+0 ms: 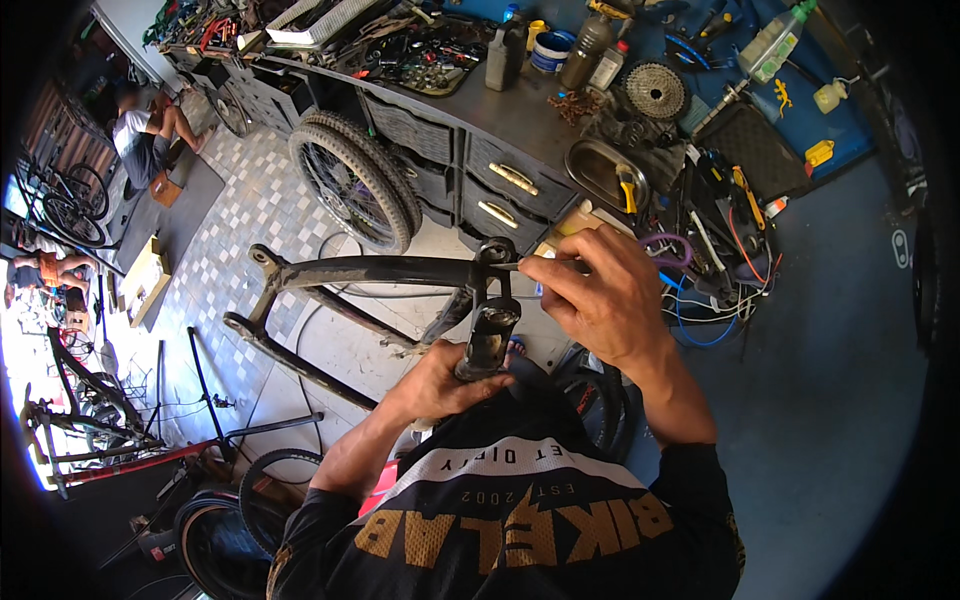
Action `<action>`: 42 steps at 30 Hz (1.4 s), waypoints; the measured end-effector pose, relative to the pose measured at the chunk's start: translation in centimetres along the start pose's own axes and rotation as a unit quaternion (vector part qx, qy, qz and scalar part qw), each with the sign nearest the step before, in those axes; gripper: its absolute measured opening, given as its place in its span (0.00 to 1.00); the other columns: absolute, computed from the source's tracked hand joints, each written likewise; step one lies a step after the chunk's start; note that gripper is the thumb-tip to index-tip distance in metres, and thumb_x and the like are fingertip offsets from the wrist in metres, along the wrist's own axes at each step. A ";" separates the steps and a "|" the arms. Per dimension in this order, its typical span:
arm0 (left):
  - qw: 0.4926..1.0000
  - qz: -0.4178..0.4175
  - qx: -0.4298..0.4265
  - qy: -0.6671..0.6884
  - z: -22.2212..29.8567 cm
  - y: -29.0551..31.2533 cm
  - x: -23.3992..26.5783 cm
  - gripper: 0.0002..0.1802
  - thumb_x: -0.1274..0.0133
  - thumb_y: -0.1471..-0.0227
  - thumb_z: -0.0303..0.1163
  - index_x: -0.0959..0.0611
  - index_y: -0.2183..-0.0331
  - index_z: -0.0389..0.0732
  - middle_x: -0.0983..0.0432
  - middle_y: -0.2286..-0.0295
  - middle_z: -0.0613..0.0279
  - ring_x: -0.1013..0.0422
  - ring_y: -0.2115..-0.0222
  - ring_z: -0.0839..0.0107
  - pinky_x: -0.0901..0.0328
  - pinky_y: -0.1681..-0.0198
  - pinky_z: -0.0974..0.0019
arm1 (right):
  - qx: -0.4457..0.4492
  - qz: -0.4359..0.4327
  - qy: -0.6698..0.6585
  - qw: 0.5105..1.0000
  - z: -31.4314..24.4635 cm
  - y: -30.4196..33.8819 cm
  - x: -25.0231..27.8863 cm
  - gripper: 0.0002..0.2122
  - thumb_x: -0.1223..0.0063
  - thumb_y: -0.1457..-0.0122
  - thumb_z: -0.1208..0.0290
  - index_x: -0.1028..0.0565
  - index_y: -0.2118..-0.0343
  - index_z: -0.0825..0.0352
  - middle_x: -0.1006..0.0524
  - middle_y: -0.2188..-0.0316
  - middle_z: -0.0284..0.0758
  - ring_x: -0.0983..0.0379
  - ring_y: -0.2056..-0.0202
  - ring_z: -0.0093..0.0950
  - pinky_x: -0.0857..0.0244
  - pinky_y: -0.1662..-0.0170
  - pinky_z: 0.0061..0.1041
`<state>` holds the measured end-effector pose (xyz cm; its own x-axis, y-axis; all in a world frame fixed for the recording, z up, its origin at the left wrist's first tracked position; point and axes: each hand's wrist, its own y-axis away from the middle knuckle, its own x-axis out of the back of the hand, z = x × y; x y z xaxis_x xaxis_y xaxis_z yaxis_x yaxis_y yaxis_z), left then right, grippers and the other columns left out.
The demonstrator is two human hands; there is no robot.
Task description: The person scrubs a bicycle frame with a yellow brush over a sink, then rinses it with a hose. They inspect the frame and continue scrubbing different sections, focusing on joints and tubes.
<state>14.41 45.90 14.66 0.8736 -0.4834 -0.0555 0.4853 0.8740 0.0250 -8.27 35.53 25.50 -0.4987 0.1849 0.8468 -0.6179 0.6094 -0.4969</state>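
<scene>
Left grip [445, 386] holds the bike frame [390, 270]; right grip [606, 295], seemingly a thin rod [507, 266].

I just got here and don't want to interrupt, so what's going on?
A person is handling a black bike frame part with both hands. The left hand grips its near end, while the right hand pinches a thin tool at an upper joint of it. Beyond, two bicycle wheels lean by the drawers of a workbench crowded with tools. Exactly what the tool's tip touches is too small to tell.
</scene>
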 end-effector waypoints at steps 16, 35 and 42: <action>0.999 0.002 0.021 -0.042 -0.1 -0.2 0.1 0.13 0.38 0.43 0.25 0.18 0.57 0.30 0.14 0.66 0.56 0.20 0.65 0.77 0.27 0.60 0.70 | -0.046 -0.031 -0.046 0.997 -0.1 -0.1 -0.5 0.16 0.35 0.54 0.78 0.15 0.62 0.52 0.26 0.73 0.26 0.25 0.71 0.26 0.28 0.69 0.28; 1.000 0.027 0.008 -0.014 0.1 -0.4 -0.2 0.10 0.38 0.43 0.27 0.16 0.60 0.32 0.15 0.72 0.59 0.21 0.72 0.78 0.28 0.67 0.70 | -0.053 -0.027 -0.031 0.998 -0.2 0.3 -0.1 0.15 0.33 0.54 0.72 0.17 0.61 0.50 0.29 0.72 0.27 0.26 0.68 0.28 0.29 0.67 0.30; 0.999 0.046 0.009 -0.007 0.1 -0.2 -0.4 0.09 0.37 0.43 0.28 0.15 0.62 0.32 0.17 0.76 0.61 0.24 0.74 0.79 0.31 0.70 0.70 | -0.052 -0.026 -0.021 0.998 -0.3 0.2 0.0 0.16 0.34 0.54 0.77 0.15 0.61 0.53 0.26 0.73 0.27 0.25 0.70 0.28 0.28 0.68 0.29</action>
<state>13.93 45.94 14.76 0.9147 -0.4022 -0.0391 0.4037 0.9137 0.0464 -8.20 35.92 25.44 -0.4950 0.1198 0.8606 -0.5784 0.6937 -0.4292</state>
